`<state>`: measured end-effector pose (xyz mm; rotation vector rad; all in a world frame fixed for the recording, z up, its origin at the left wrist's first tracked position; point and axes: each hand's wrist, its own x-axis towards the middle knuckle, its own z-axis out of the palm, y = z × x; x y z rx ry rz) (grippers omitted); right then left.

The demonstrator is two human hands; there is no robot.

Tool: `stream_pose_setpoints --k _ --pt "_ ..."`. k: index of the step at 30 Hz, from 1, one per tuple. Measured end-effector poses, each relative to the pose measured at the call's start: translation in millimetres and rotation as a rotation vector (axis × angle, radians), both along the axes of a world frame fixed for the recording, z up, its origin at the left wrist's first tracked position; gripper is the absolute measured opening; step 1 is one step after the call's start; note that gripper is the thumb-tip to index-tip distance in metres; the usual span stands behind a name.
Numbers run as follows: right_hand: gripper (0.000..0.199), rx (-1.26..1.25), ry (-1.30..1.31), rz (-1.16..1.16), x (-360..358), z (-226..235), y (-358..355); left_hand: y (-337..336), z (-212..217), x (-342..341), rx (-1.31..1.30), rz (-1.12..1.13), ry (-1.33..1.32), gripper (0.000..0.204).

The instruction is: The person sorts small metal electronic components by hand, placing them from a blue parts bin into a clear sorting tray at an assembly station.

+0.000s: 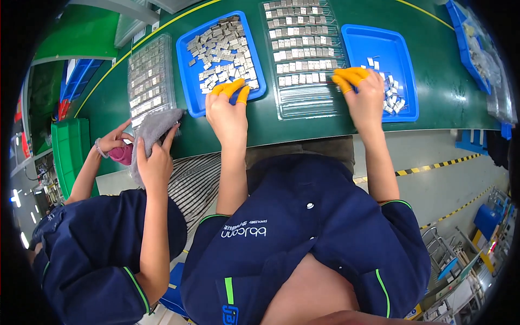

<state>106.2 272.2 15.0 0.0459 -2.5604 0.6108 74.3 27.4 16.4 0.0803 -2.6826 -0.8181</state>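
Yellow finger covers sit on the thumb and fingertips of both my hands. My left hand (228, 116) reaches over the near edge of a blue tray (192, 100) heaped with small silver and white metal-shelled connectors (219, 46). Its thumb and forefinger are bent together at the near connectors; what lies between them is hidden. My right hand (365, 100) is pinched at the right end of the nearest filled row in a clear plastic tray (309, 108). Whatever its fingertips hold is covered. Several rows of connectors fill that tray's upper part.
Right of my right hand, a second blue tray (374, 38) holds scattered white connectors (394, 97). Another filled clear tray (149, 76) lies at left, where a co-worker's hands (154, 162) handle a grey cloth (157, 127). A blue bin (468, 46) stands far right on the green table (260, 129).
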Motion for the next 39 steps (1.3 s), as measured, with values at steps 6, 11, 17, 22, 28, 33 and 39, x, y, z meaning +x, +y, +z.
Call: stream_pose_setpoints --k 6,11,17,22,28,33,39 --pt "0.019 -0.099 -0.114 -0.322 5 19 49 -3 21 -22 -0.077 -0.103 -0.279 0.023" --pt "0.022 -0.096 -0.229 -0.314 11 3 79 7 23 -27 -0.157 -0.172 -0.369 0.023" --pt "0.031 -0.061 -0.263 -0.077 -3 10 61 2 17 -28 -0.020 -0.228 -0.385 0.019" --pt "0.024 0.019 -0.265 -0.133 -11 -6 65 4 25 -30 -0.022 -0.253 -0.385 0.020" --pt "0.020 0.014 -0.294 -0.131 -15 5 62 8 35 -34 -0.104 -0.259 -0.481 0.019" --pt "0.021 -0.006 -0.184 -0.081 -16 8 56 5 27 -35 -0.174 -0.258 -0.425 0.016" --pt "0.023 -0.018 -0.326 -0.075 -19 7 59 8 23 -30 -0.419 -0.217 -0.340 0.014"
